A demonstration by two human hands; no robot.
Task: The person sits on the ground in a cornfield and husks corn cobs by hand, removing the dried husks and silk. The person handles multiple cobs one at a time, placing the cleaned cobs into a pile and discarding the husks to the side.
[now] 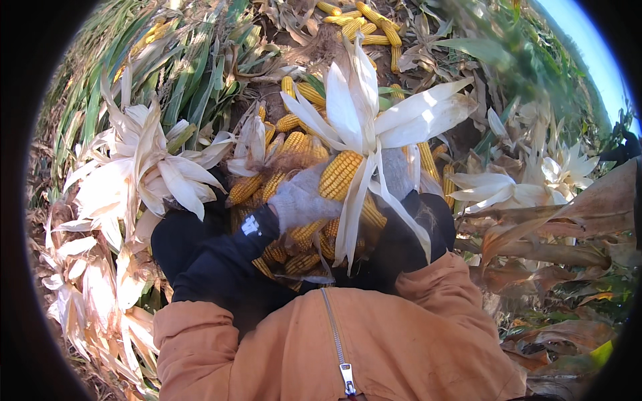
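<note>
My left hand (pixel 306 198), in a grey knit glove, is closed around a yellow corn ear (pixel 341 175). Pale dry husk leaves (pixel 346 110) are peeled back from that ear and spread out in several directions, still joined at its base. Behind the leaves, on the right side of the ear, is my right hand (pixel 396 173), also gloved in grey. The husk hides its fingers, so its grip cannot be made out. Beneath both hands and between my legs lies a heap of husked corn ears (pixel 303 235).
More bare ears (pixel 368 25) lie on the soil farther ahead. Loose dry husks (pixel 115 185) are piled at my left, with other husks (pixel 506 188) at right. Green corn leaves (pixel 185 85) stand at upper left. A dry stalk (pixel 541 250) crosses the right side.
</note>
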